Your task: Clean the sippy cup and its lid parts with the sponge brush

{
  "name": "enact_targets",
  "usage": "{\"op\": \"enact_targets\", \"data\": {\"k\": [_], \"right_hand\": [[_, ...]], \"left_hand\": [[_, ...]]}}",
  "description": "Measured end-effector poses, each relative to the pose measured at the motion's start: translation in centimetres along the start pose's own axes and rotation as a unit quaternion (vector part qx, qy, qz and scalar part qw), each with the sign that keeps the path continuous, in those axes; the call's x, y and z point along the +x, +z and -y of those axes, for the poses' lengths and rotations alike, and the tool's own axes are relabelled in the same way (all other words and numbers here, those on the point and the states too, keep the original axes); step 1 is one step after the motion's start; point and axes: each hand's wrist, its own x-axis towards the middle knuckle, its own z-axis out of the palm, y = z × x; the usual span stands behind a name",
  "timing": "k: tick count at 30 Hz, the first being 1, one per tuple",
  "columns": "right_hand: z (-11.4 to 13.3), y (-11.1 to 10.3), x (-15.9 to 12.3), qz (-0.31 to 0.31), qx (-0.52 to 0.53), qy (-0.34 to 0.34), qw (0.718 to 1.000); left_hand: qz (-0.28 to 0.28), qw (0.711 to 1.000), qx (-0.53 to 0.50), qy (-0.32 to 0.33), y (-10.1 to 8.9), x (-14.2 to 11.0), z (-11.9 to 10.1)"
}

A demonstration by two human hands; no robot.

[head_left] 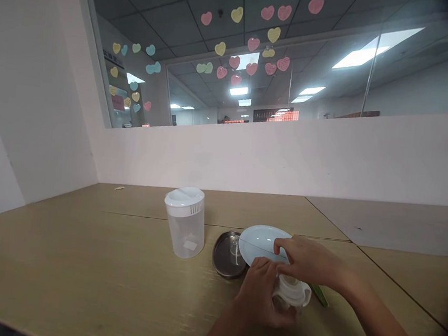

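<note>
My left hand (259, 295) is wrapped round the near side of a small clear container with a white lid (294, 292), which has a looped tab at its right. Just above it, my right hand (306, 258) reaches in from the right, its fingers curved and apart over the edge of a pale blue plate (260, 240). I see nothing between those fingers. A thin dark line crosses the plate. Left of the plate, partly under its rim, lies a round metal dish (223, 260). A green strip-like object (320, 295) shows below my right wrist, mostly hidden.
A tall translucent plastic canister with a white lid (185, 227) stands upright left of the metal dish. The wooden table (80, 260) runs back to a white wall (216, 162). Heart-shaped notes (254, 44) stick to the window above. A small pale piece (119, 188) lies far left.
</note>
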Motion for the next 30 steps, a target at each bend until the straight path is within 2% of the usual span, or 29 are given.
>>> {"op": "enact_targets", "data": {"k": [6, 13, 21, 27, 30], "right_hand": [[0.3, 0.2, 0.0, 0.001, -0.022, -0.04, 0.999], [0.9, -0.1, -0.1, -0.001, -0.018, 0.012, 1.0], [1.0, 0.5, 0.1, 0.004, -0.001, 0.01, 1.0], [0.6, 0.6, -0.2, 0.049, 0.026, 0.007, 0.998], [0.6, 0.6, -0.1, 0.046, 0.033, 0.017, 0.998]], "left_hand": [[-0.006, 1.0, 0.016, 0.008, 0.2, -0.2, 0.3], [-0.005, 1.0, 0.009, 0.018, 0.5, -0.3, 0.7], [0.0, 1.0, -0.01, 0.002, 0.4, -0.3, 0.6], [0.005, 1.0, -0.024, -0.013, 0.2, -0.3, 0.3], [0.013, 0.999, -0.031, -0.023, 0.1, -0.2, 0.1]]}}
